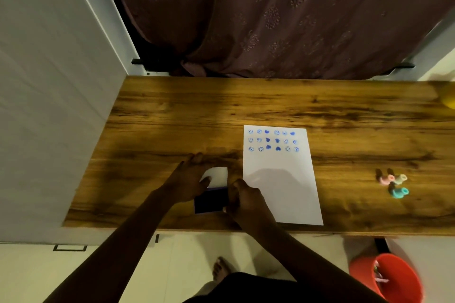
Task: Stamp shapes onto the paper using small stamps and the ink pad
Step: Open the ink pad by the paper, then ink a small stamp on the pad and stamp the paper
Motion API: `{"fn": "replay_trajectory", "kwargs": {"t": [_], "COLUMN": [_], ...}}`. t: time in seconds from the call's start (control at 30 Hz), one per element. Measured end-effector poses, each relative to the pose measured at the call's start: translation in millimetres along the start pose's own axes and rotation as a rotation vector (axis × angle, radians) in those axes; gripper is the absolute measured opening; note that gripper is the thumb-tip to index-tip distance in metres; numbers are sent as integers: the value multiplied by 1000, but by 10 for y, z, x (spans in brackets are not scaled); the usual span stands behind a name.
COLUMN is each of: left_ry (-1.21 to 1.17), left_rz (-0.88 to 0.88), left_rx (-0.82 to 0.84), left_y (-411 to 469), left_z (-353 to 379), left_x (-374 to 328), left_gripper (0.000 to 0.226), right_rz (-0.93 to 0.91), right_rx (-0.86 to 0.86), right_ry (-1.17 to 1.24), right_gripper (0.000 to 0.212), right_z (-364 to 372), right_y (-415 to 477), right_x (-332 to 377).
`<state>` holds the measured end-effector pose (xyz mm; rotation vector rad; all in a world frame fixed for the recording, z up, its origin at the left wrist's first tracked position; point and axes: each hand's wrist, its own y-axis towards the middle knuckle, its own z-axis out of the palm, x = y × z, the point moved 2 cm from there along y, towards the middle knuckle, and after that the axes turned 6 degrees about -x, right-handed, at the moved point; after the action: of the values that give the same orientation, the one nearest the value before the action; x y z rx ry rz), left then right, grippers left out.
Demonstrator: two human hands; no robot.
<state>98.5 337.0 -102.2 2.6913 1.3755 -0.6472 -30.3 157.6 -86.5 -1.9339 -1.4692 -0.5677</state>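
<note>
Near the table's (172,110) front edge, left hand (189,179) and right hand (243,200) both pinching the open ink pad (211,200), white lid (218,176) raised. Likely light, stiff, messy; best held by its edges. Stamped paper (280,179) just right; small stamps (394,183) well apart.

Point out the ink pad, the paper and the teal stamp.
ink pad (209,200): head view, dark blue inked face.
paper (280,189): head view, blank lower half.
teal stamp (399,192): head view, its body.
</note>
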Motion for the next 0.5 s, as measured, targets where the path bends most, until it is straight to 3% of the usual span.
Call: {"fn": "replay_trajectory", "kwargs": {"t": [0.5], "left_ry": [23], "left_rz": [-137], "left_rx": [-111], "left_y": [-46], "left_z": [-121], "left_x": [-139], "left_gripper": [47], "right_rz": [16], "right_rx": [11], "right_ry": [78], "right_gripper": [34], "right_z": [-28], "right_y": [-19], "right_x": [-13]}}
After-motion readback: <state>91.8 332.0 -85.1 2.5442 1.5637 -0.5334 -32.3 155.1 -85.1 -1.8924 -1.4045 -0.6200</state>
